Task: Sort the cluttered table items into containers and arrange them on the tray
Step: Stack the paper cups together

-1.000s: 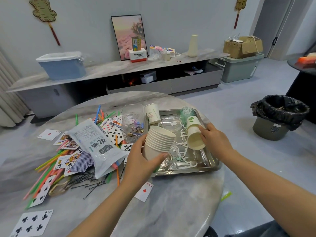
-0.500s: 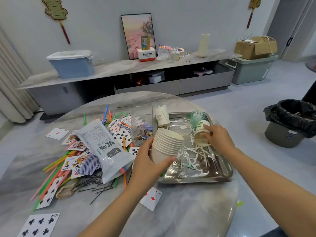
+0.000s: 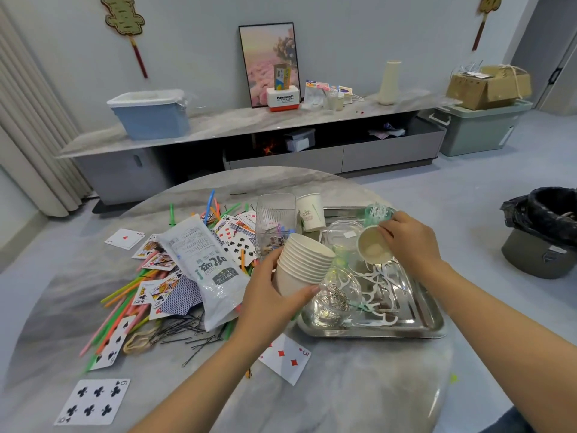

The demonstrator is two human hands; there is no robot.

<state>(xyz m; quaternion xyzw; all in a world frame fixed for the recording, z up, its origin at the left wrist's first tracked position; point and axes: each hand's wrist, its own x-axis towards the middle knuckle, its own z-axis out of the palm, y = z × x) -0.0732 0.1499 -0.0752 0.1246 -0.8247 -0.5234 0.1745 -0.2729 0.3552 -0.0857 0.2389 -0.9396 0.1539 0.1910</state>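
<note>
Cups are being gathered: left hand wraps the paper cup stack above the surface, right hand pinches a single paper cup over the steel tray. Align rims squarely before nesting it, gently.

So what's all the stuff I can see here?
cup stack: one, cream, in left hand
single cup: one, cream, tilted, in right hand over tray
standing cup: one, white, by tray's far corner
tray: one, steel, table's right
floss picks: several, white, in tray
cards: many, scattered on table
straws: many, coloured, table's left
bag: one, white, on cards
hairpins: many, black, near bag
bin: one, black-lined, on floor
left hand: grips stack
right hand: holds single cup
</note>
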